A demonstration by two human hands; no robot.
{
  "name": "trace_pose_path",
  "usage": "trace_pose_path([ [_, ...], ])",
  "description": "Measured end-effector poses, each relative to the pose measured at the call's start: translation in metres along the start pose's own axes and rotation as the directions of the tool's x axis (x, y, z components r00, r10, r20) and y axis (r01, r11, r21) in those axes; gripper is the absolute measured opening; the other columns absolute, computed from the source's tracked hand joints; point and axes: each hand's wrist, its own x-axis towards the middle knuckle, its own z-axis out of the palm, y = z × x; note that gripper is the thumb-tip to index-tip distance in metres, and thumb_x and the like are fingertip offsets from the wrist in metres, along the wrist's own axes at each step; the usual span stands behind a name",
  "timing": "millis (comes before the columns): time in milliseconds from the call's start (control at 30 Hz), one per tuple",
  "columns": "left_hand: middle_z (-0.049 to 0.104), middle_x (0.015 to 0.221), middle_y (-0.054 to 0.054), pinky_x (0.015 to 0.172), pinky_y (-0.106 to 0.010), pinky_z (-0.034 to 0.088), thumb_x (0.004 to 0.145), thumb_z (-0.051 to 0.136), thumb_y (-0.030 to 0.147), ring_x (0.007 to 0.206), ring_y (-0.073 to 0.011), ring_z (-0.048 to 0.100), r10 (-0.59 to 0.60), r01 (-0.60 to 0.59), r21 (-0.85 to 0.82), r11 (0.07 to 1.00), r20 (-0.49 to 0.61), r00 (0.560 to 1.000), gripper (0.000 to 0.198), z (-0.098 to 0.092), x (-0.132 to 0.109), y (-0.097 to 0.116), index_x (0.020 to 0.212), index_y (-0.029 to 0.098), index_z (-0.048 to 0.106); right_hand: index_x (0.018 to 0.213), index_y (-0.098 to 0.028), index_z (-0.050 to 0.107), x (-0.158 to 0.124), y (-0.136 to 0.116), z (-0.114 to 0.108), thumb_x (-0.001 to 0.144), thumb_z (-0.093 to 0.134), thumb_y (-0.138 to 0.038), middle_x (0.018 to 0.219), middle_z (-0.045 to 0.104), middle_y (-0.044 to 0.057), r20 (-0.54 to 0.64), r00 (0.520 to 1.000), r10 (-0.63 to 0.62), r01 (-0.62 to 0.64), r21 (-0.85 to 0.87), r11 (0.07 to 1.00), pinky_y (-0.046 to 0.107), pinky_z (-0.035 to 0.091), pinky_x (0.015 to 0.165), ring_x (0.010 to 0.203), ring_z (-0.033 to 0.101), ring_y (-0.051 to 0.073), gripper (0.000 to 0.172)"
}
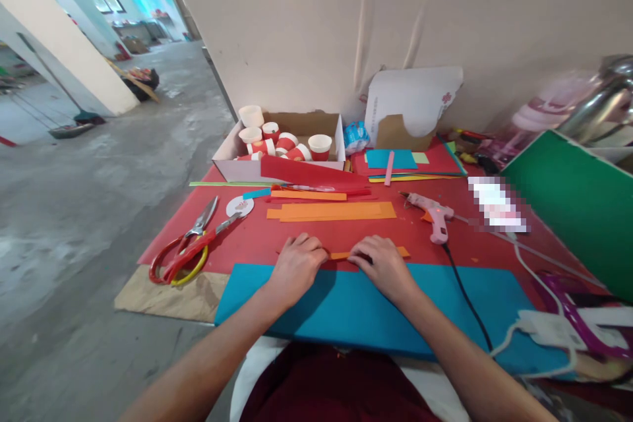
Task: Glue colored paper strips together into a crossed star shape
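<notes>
A narrow orange paper strip (340, 255) lies across the table's front, with both hands on it. My left hand (300, 262) is closed at the strip's left part, fingertips pressed down on it. Fingers bent together, my right hand (380, 264) grips the strip a little further right, and its end sticks out past the knuckles. Beyond the hands rest wider orange paper strips (336, 211). The pink glue gun (432, 214) lies to the right, its black cord running toward me. Red-handled scissors (190, 244) are on the left, beside a white paper disc (240, 206).
A box (230, 170) of red and white paper cups (320, 146) stands at the back. Coloured paper sheets (391, 159) are stacked right of it. Blue paper (346, 303) covers the front edge. A green board (576, 211), white cables and a power strip (554, 328) crowd the right.
</notes>
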Motion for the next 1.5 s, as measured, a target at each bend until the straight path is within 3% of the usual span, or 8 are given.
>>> trace_pose_path([
  [200,0.061,0.089,-0.005,0.074,-0.034,0.035,0.09,0.04,0.029,0.086,-0.0181,0.048,-0.11,0.107,-0.056,0.993,-0.065,0.992,0.027,0.003,-0.007,0.0,0.084,0.021,0.066,0.072,-0.022,0.063,0.002,0.007,-0.006,0.086,0.052,-0.038,0.074,0.066,0.001,0.02,1.0,0.012,-0.013,0.047,0.999,0.028,0.034,0.066,0.074,0.056,0.015,0.023],
  [400,0.058,0.084,-0.007,0.08,-0.039,0.034,0.088,0.042,0.022,0.087,-0.0224,0.044,-0.052,0.081,0.179,0.981,-0.165,0.985,0.022,0.01,-0.022,0.007,0.091,0.021,0.064,0.073,-0.021,0.063,-0.003,-0.001,-0.008,0.086,0.052,-0.034,0.074,0.065,0.001,0.026,0.999,-0.036,0.036,-0.008,0.999,0.029,0.034,0.068,0.074,0.055,0.015,0.021],
  [500,0.056,0.085,-0.009,0.076,-0.037,0.037,0.087,0.041,0.017,0.085,-0.0224,0.044,-0.009,0.033,0.197,0.98,-0.121,0.993,0.022,0.014,-0.024,0.008,0.094,0.016,0.062,0.081,-0.021,0.065,-0.005,-0.003,-0.004,0.085,0.054,-0.03,0.078,0.065,0.003,0.033,0.998,-0.057,0.058,-0.034,0.998,0.029,0.035,0.068,0.077,0.056,0.016,0.015],
  [600,0.057,0.086,-0.008,0.078,-0.034,0.038,0.089,0.039,0.018,0.085,-0.0203,0.046,-0.003,0.011,0.076,0.997,-0.097,0.995,0.024,0.015,-0.021,0.004,0.091,0.016,0.062,0.083,-0.023,0.066,-0.003,-0.003,-0.001,0.084,0.056,-0.03,0.081,0.066,0.002,0.028,0.998,-0.051,0.05,0.036,0.998,0.028,0.037,0.069,0.079,0.058,0.016,0.012],
  [833,0.06,0.086,-0.003,0.075,-0.033,0.035,0.089,0.044,0.032,0.086,-0.0183,0.049,-0.235,0.222,-0.157,0.962,-0.07,0.969,0.024,0.008,-0.014,-0.007,0.078,0.02,0.063,0.072,-0.022,0.064,0.003,-0.003,-0.003,0.081,0.06,-0.031,0.076,0.066,0.0,0.081,0.991,0.106,-0.114,0.098,0.989,0.029,0.035,0.07,0.078,0.057,0.016,0.013],
  [1033,0.061,0.09,-0.005,0.074,-0.034,0.034,0.088,0.044,0.027,0.091,-0.0206,0.051,-0.293,0.296,-0.067,0.953,0.059,0.954,0.019,-0.003,-0.003,-0.006,0.082,0.018,0.06,0.069,-0.019,0.06,0.01,-0.008,-0.01,0.084,0.055,-0.036,0.073,0.064,0.003,0.172,0.967,0.19,-0.186,-0.04,0.982,0.029,0.032,0.067,0.073,0.054,0.016,0.023],
  [1200,0.061,0.091,-0.007,0.075,-0.035,0.034,0.088,0.043,0.028,0.092,-0.0222,0.051,-0.262,0.266,-0.006,0.964,0.154,0.953,0.02,-0.013,0.003,-0.004,0.081,0.017,0.058,0.072,-0.019,0.059,0.013,-0.011,-0.014,0.084,0.056,-0.035,0.076,0.064,0.002,0.23,0.949,0.217,-0.203,-0.085,0.976,0.029,0.03,0.068,0.077,0.054,0.017,0.02],
  [1500,0.062,0.089,-0.01,0.075,-0.036,0.035,0.087,0.044,0.026,0.09,-0.0246,0.053,-0.186,0.17,0.092,0.981,0.21,0.96,0.018,-0.017,0.009,-0.008,0.083,0.015,0.058,0.072,-0.019,0.057,0.02,-0.019,-0.019,0.084,0.055,-0.034,0.078,0.064,0.003,0.293,0.918,0.267,-0.212,-0.206,0.955,0.029,0.026,0.065,0.079,0.055,0.018,0.019],
])
